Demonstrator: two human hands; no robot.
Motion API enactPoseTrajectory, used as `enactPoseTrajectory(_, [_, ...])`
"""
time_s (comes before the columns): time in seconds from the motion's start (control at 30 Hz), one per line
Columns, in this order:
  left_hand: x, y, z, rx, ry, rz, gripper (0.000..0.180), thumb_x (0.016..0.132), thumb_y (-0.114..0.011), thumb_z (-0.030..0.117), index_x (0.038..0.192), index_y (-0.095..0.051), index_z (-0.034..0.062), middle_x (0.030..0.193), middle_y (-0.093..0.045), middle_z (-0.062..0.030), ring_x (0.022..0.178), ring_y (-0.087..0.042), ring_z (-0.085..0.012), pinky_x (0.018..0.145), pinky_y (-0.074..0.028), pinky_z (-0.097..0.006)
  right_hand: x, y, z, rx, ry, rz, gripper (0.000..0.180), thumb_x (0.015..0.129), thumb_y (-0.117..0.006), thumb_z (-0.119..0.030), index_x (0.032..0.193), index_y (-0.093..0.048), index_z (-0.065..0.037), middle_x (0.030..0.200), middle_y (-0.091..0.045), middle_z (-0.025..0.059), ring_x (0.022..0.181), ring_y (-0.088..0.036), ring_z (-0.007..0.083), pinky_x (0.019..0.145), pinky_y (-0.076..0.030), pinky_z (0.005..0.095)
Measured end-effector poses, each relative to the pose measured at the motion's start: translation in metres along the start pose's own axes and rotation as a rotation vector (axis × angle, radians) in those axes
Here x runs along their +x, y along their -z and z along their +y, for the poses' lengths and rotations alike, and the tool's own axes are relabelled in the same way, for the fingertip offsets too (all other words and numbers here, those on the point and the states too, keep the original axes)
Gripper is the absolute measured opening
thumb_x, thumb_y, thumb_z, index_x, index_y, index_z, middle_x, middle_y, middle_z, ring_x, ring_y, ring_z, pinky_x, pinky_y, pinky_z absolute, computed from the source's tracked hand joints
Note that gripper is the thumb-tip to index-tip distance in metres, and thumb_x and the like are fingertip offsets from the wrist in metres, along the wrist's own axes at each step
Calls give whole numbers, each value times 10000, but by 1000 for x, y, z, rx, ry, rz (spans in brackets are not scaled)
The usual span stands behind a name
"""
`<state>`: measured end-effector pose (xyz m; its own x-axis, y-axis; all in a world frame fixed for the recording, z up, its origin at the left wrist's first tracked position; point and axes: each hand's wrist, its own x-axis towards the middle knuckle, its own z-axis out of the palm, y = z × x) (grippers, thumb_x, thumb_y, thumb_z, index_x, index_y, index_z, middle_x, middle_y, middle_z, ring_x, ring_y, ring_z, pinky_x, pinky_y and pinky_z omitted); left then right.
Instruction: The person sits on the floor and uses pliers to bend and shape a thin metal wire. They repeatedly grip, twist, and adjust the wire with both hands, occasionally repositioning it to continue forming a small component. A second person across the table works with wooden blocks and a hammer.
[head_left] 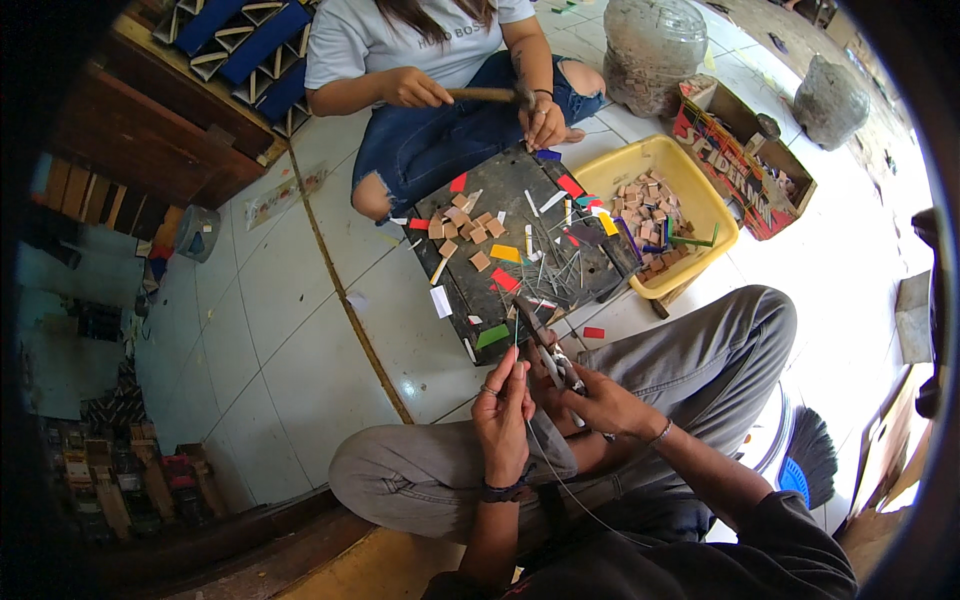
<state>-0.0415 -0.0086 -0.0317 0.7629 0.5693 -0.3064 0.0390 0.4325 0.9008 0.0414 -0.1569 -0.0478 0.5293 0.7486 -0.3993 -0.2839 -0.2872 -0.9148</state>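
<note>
My left hand (503, 425) pinches a thin pale wire (572, 497) upright between thumb and fingers. The wire's free end stands up over the near edge of a low dark table (445, 325), and its long tail curves down across my lap. My right hand (615, 403) is wrapped round the handles of metal snips (537, 326). Their blades lie just right of the wire's upper end; I cannot tell whether they touch it. Beyond the blades, short wire pieces (566, 272) are scattered on the table among wooden squares (480, 262) and coloured strips.
Across the table a person holds a hammer (485, 95) over its far edge. A yellow basin (722, 235) with wooden blocks stands to the right, beside a printed cardboard box (775, 195) and a cloudy plastic container (650, 60). A black-bristled brush (812, 450) lies right of my knee.
</note>
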Motion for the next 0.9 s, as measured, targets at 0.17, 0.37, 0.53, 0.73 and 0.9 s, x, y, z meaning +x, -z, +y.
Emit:
enactPoseTrajectory(0.17, [-1, -1, -3, 6, 4, -8, 336, 1003, -607, 152, 1330, -612, 77, 1084, -674, -55, 629, -407, -9, 515, -332, -181, 0, -11, 4, -45, 25, 40, 569, 972, -572, -213, 1470, -374, -24, 872, -658, 97, 747, -610, 143, 670, -512, 316])
enactPoseTrajectory(0.37, [-1, 1, -5, -5, -13, -11, 340, 1001, -613, 161, 1330, -611, 76, 1065, -668, -46, 631, -406, -7, 511, -329, -179, 1, -16, 12, -80, 10, 58, 597, 975, -574, -226, 1490, -341, -33, 709, -608, 76, 568, -564, 129, 506, -464, 299])
enactPoseTrajectory(0.53, [-1, 2, -5, -8, -9, -6, 343, 1001, -613, 159, 1334, -607, 79, 1065, -665, -39, 638, -409, -6, 513, -334, -179, 1, -17, 16, -87, 47, 58, 594, 976, -594, -253, 1478, -358, -39, 701, -604, 81, 573, -569, 133, 498, -465, 310])
enactPoseTrajectory(0.73, [-1, 2, -5, -15, -8, -12, 340, 1002, -609, 152, 1334, -607, 79, 1073, -657, -34, 651, -412, -5, 517, -338, -176, -1, -17, 9, -124, 25, 66, 571, 979, -602, -269, 1459, -387, -46, 718, -614, 89, 595, -578, 143, 550, -484, 326])
enactPoseTrajectory(0.9, [-1, 0, -4, -8, -7, -8, 344, 1005, -604, 158, 1341, -603, 82, 1070, -651, -28, 653, -407, -8, 521, -335, -179, 0, -17, 5, -137, 27, 91, 565, 978, -601, -312, 1427, -414, -26, 731, -635, 142, 624, -623, 193, 607, -505, 369])
